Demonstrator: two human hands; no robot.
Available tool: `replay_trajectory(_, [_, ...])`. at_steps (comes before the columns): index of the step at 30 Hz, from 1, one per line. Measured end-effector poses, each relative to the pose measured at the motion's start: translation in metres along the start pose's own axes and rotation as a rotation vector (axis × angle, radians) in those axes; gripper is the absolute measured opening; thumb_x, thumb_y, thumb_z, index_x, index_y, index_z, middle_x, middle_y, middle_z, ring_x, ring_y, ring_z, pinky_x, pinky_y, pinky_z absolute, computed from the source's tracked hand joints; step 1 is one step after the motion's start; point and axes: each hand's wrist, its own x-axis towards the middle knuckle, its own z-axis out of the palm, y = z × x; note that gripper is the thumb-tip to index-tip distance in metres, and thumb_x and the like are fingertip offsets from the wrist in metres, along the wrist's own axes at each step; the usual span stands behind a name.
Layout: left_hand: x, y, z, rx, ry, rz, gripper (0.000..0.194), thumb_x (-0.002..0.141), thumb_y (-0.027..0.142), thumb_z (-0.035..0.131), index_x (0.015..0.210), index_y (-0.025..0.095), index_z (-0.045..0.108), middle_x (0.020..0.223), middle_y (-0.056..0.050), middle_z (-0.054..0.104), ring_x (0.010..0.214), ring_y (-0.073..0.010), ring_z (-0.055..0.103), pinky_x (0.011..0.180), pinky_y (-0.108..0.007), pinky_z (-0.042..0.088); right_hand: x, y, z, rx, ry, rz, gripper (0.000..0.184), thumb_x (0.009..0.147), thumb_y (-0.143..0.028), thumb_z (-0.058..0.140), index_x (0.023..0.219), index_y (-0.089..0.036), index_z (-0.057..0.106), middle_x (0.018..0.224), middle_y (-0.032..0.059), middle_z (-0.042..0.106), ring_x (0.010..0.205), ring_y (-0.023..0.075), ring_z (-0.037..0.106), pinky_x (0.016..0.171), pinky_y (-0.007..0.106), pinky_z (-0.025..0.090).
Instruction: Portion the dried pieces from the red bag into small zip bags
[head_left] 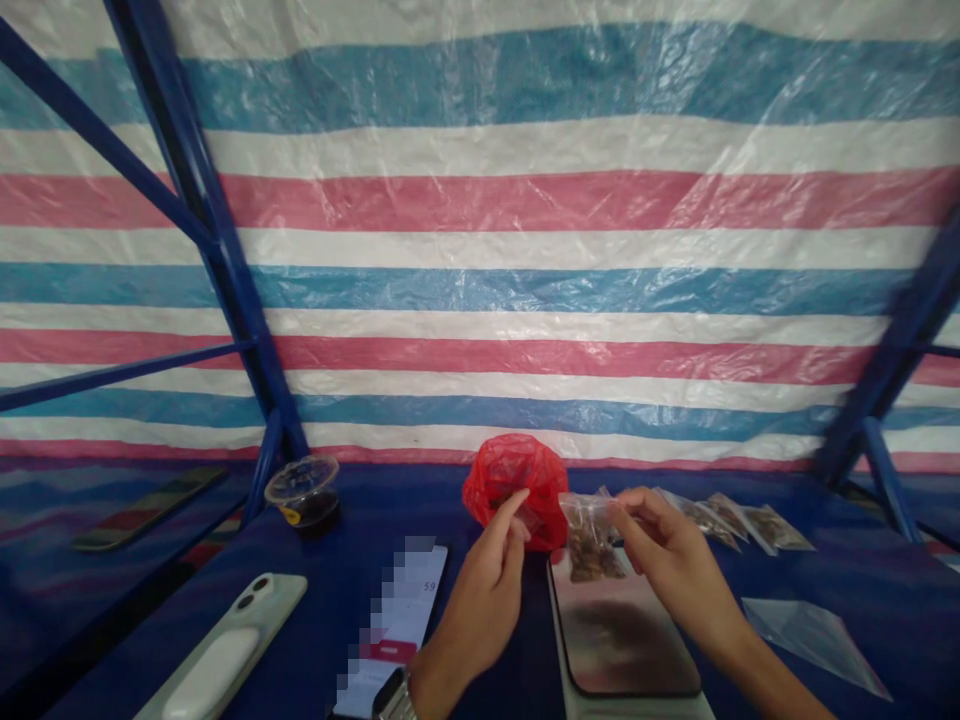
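Note:
My right hand (664, 545) pinches the top corner of a small clear zip bag (592, 550) filled with brown dried bits. The bag hangs upright above the back of a kitchen scale (626, 640), whose dark shiny plate mirrors it. My left hand (484, 590), with a metal watch at the wrist, is held with its fingers stretched out and nothing seen in them. Its fingertips overlap the front of an open, crumpled red plastic bag (517, 465); whether they touch it I cannot tell.
Several filled zip bags (765, 525) lie at the right, and a flat clear bag (814, 640) is nearer. Left are a lit phone (397, 630), a pale phone with a white attachment (225, 650) and a lidded cup of dark liquid (307, 500). Blue metal posts (225, 300) flank the striped sheet.

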Motion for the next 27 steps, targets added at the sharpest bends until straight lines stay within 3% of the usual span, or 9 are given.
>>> replay_trajectory(6, [0.002,-0.019,0.0,0.078,-0.011,0.002,0.046,0.107,0.044,0.038,0.139,0.023,0.064,0.11,-0.008,0.069,0.102,-0.0233,0.064,0.103,-0.039,0.047,-0.02,0.022,-0.019,-0.203,-0.173,0.07,0.032,0.089,-0.05,0.054,0.072,-0.024,0.065,0.066,0.0018,0.066,0.059,0.0192,0.059,0.057,0.03,0.046])
replay_trajectory(12, [0.004,-0.029,0.003,0.08,-0.006,0.045,0.039,0.106,0.037,0.041,0.131,0.022,0.067,0.106,-0.007,0.069,0.098,-0.0219,0.064,0.098,-0.036,0.048,-0.021,0.048,-0.027,-0.351,-0.022,-0.058,0.034,0.093,-0.051,0.053,0.089,-0.025,0.075,0.097,0.0091,0.075,0.085,0.0262,0.069,0.078,0.036,0.053])
replay_trajectory(18, [0.005,-0.027,0.006,0.086,-0.014,0.072,0.038,0.107,0.039,0.04,0.126,0.022,0.069,0.104,-0.007,0.071,0.094,-0.0207,0.066,0.094,-0.034,0.05,-0.014,0.063,-0.032,-0.311,0.017,-0.045,0.039,0.097,-0.054,0.05,0.09,-0.025,0.076,0.092,0.0087,0.073,0.081,0.0263,0.067,0.077,0.038,0.052])
replay_trajectory(27, [0.007,-0.024,0.005,0.116,-0.013,0.125,0.032,0.105,0.032,0.043,0.118,0.023,0.071,0.099,-0.005,0.069,0.095,-0.0201,0.067,0.091,-0.032,0.05,-0.013,0.049,-0.031,-0.294,0.035,-0.06,0.04,0.095,-0.052,0.048,0.086,-0.024,0.076,0.091,0.0104,0.076,0.084,0.0278,0.069,0.079,0.038,0.053])
